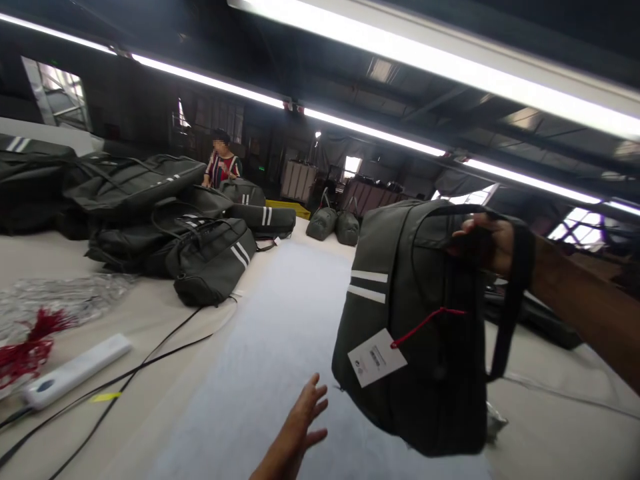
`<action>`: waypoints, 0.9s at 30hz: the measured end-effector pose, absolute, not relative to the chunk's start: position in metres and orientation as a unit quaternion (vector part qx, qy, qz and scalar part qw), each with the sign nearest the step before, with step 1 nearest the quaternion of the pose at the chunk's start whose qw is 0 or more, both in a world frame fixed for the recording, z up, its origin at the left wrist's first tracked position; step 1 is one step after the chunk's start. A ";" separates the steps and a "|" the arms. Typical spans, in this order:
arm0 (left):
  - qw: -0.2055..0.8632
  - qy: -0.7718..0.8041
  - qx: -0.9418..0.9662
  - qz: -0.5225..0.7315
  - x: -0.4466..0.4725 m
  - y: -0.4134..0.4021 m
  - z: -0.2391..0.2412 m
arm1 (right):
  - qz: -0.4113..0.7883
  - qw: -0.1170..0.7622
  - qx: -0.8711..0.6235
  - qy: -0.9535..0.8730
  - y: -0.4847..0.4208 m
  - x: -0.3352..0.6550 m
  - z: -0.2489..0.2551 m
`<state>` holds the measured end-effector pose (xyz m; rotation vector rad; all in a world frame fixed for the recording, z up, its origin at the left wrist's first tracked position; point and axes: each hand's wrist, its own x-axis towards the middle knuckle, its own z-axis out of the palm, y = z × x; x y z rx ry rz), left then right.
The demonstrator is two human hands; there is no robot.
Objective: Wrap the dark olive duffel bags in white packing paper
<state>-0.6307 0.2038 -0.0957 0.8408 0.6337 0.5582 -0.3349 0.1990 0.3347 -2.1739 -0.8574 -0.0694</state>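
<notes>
My right hand (484,241) is closed round the top strap of a dark olive bag (410,320) and holds it up in the air above the table. The bag has two white stripes and a white paper tag (376,357) tied on with a red cord. My left hand (304,421) is open, fingers spread, low in front of me just left of the bag's bottom corner, touching nothing.
A long pale table (270,347) stretches ahead. A pile of similar dark bags (165,220) lies at left. A white power strip (75,379), black cables, red cords (30,347) and clear plastic lie near left. A person (221,167) stands at the far end.
</notes>
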 end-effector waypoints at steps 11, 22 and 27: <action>0.892 0.108 0.395 0.192 -0.586 0.203 -0.025 | 0.279 0.425 -0.681 -0.526 0.262 -0.400 0.326; 0.885 0.258 0.117 0.370 -0.565 0.228 -0.095 | 0.002 0.130 -0.717 -0.684 0.317 -0.427 0.233; 0.861 0.291 0.103 0.404 -0.565 0.255 -0.110 | 0.010 0.103 -0.711 -0.696 0.327 -0.426 0.217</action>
